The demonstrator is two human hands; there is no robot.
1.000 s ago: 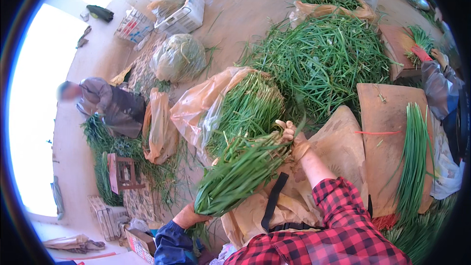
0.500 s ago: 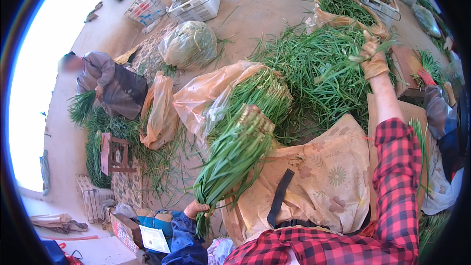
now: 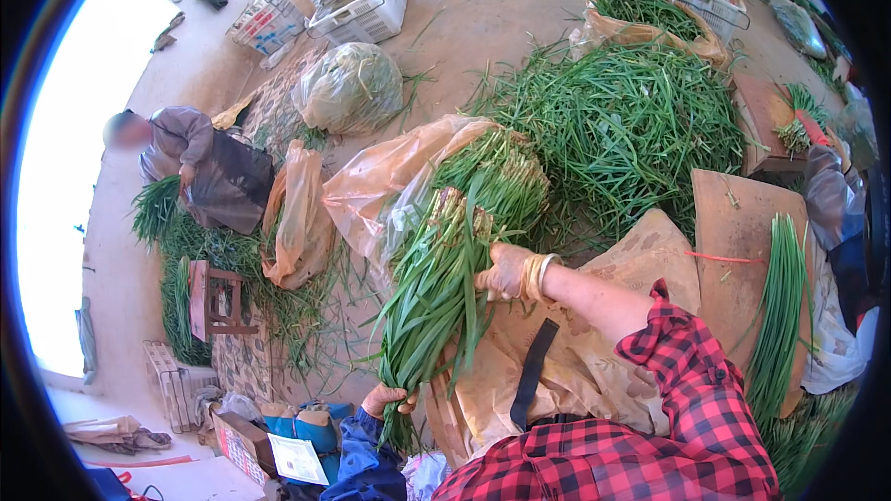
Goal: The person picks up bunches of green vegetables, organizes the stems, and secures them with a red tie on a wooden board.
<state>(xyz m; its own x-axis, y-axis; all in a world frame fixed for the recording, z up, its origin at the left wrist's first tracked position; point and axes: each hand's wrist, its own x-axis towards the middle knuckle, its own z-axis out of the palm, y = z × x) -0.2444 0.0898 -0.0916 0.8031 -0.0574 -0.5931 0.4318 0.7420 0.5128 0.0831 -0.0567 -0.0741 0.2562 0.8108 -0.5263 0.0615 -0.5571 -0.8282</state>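
Observation:
A thick bundle of long flat green leaves, like garlic chives (image 3: 432, 292), lies slanted in front of me, its pale cut ends toward the far side. My left hand (image 3: 383, 401), at the end of a blue sleeve, is closed round its leafy lower end. My right hand (image 3: 506, 272), in a tan glove below a red plaid sleeve, grips the bundle's right side near the cut ends; its fingertips are partly hidden by the leaves. Just beyond, an orange plastic bag (image 3: 394, 181) holds stacked chive bundles (image 3: 506, 176).
A big loose heap of chives (image 3: 631, 130) covers the floor ahead. A tan flowered apron (image 3: 594, 315) spreads over my lap, beside a brown board (image 3: 733, 250) with chives (image 3: 780, 315). One co-worker (image 3: 209, 162) sits left; another's hand (image 3: 835, 144) shows at right. White crates (image 3: 376, 9) stand behind.
My right hand has come from the heap at upper right, with a few leaves, down to the bundle and now holds it. The left hand keeps its hold, almost in place.

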